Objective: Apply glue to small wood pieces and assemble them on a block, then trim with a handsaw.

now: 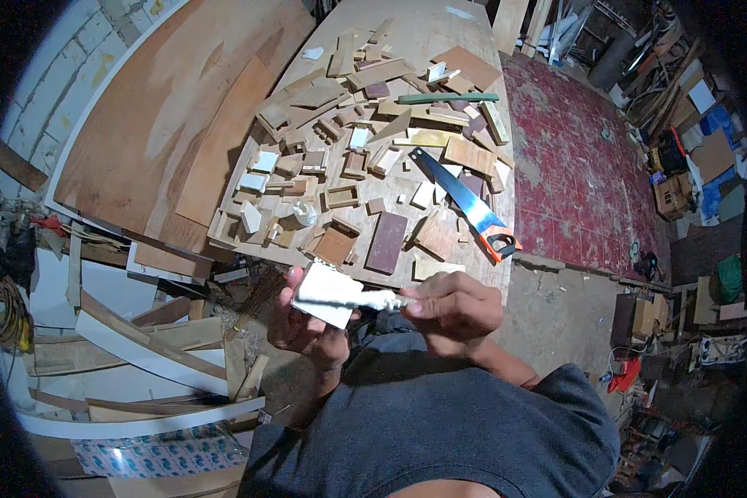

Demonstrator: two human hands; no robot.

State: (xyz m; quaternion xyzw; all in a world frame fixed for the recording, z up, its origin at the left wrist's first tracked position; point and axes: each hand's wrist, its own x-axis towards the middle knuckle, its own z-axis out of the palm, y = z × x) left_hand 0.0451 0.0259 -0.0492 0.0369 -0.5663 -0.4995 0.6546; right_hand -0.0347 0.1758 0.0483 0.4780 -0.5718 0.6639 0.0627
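No words, numbers or signs are showing legibly. Between seven and eight o'clock in the view, a long, glossy plastic sheet with repeating teal print on white (pixel 162 454) is bearing marks too small to read. Near three o'clock, a brown cardboard box (pixel 672 197) is carrying dark, blurred marks.

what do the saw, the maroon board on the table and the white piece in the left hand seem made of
Saw blade: likely steel, smooth with a strong reflective sheen. Saw handle: probably plastic, solid orange and black. Maroon board: perhaps coated wood, flat and evenly coloured. White piece: possibly painted or laminated wood; brightness hides any grain.
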